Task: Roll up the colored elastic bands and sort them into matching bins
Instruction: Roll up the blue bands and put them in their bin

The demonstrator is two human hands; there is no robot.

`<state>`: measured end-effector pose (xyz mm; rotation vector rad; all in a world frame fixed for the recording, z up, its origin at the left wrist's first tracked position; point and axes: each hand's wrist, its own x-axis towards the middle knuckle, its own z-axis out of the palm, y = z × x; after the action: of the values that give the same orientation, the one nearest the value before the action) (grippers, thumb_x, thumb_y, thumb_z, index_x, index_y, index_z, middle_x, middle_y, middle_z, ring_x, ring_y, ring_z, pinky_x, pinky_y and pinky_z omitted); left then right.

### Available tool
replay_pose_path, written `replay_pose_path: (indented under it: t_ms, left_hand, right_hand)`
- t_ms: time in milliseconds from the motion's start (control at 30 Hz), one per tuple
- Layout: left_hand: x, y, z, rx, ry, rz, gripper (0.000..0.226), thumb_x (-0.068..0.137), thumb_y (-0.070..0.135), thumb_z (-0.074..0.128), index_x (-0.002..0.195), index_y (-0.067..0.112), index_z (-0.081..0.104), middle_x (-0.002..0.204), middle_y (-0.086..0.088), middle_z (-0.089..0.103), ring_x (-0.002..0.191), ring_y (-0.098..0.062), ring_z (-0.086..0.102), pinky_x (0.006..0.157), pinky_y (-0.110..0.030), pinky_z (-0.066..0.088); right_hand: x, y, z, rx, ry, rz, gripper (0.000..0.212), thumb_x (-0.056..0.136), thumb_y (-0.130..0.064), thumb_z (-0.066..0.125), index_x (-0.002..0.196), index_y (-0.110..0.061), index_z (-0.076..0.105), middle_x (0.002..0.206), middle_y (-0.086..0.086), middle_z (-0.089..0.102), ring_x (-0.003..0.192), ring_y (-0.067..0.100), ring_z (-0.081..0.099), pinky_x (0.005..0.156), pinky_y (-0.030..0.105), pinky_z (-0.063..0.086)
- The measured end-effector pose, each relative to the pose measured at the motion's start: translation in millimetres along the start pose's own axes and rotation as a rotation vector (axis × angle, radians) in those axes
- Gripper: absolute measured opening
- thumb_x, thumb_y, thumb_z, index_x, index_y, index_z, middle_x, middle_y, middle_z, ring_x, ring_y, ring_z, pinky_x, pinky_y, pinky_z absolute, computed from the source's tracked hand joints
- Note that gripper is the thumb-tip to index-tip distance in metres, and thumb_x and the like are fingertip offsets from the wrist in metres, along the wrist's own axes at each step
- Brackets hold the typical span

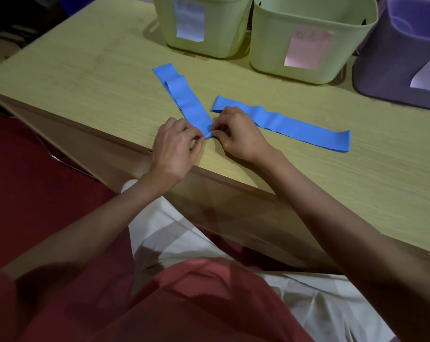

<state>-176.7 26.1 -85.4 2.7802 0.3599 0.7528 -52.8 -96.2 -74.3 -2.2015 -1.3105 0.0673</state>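
Observation:
Two blue elastic bands lie flat on the wooden table (85, 70). The left band (184, 95) runs from the table's middle toward its near edge. My left hand (177, 144) and my right hand (236, 134) both pinch that band's near end, which is curled up slightly between the fingertips. The second blue band (295, 124) stretches to the right, and its left part passes under my right hand. Two pale green bins (209, 25) (312, 40) and a purple bin (396, 60) stand along the far side, each with a paper label.
The table's near edge runs diagonally just below my hands. My lap, in white trousers and a red top, fills the foreground. Red floor lies to the left of the table.

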Motion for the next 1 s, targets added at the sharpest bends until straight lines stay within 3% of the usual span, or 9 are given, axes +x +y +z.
replay_pose_path:
  t_ms: [100,267,467,767,900,1000]
  left_hand:
    - [-1,-3,2,0.031,0.029,0.024,0.029,0.088,0.029,0.051,0.080,0.011,0.072,0.076,-0.007,0.063,0.073,-0.028,0.054,0.066,-0.038,0.046]
    - [4,-8,4,0.056,0.025,0.021,0.026,0.088,0.027,0.053,0.080,0.012,0.072,0.079,-0.006,0.062,0.075,-0.028,0.054,0.067,-0.038,0.044]
    - [11,-8,2,-0.046,0.037,-0.108,0.008,0.085,0.019,0.067,0.083,0.012,0.065,0.079,-0.004,0.062,0.078,-0.024,0.053,0.070,-0.033,0.041]
    - [9,-11,2,-0.035,-0.005,-0.036,0.014,0.082,0.022,0.071,0.087,0.009,0.066,0.079,-0.005,0.065,0.080,-0.026,0.054,0.071,-0.032,0.040]
    - [12,-17,4,0.021,0.015,-0.009,0.015,0.086,0.023,0.065,0.088,0.008,0.070,0.083,-0.008,0.064,0.083,-0.028,0.053,0.072,-0.034,0.043]
    - [15,-18,3,0.024,0.020,0.001,0.027,0.087,0.029,0.054,0.086,0.007,0.071,0.081,-0.007,0.065,0.081,-0.028,0.054,0.070,-0.034,0.044]
  right_hand:
    - [0,0,2,0.023,0.042,-0.007,0.011,0.088,-0.010,0.062,0.098,-0.008,0.067,0.091,0.001,0.054,0.096,0.022,0.052,0.076,0.030,0.042]
    - [2,3,0,-0.011,0.042,-0.073,0.010,0.088,-0.009,0.061,0.091,-0.007,0.070,0.094,0.008,0.059,0.096,0.024,0.052,0.071,0.041,0.047]
    - [2,6,-1,-0.034,-0.021,-0.102,0.020,0.088,-0.018,0.066,0.106,-0.011,0.071,0.100,0.005,0.060,0.100,0.022,0.052,0.072,0.039,0.048]
    - [9,5,2,-0.092,0.001,-0.115,0.022,0.094,-0.019,0.059,0.107,-0.008,0.072,0.102,0.010,0.057,0.101,0.025,0.050,0.066,0.033,0.042]
    - [10,3,5,-0.104,-0.010,-0.124,0.023,0.095,-0.015,0.055,0.107,-0.004,0.071,0.099,0.013,0.055,0.097,0.028,0.049,0.069,0.037,0.045]
    - [11,5,7,-0.052,-0.038,-0.084,0.029,0.091,-0.010,0.056,0.119,-0.005,0.064,0.103,0.012,0.054,0.101,0.025,0.049,0.078,0.033,0.044]
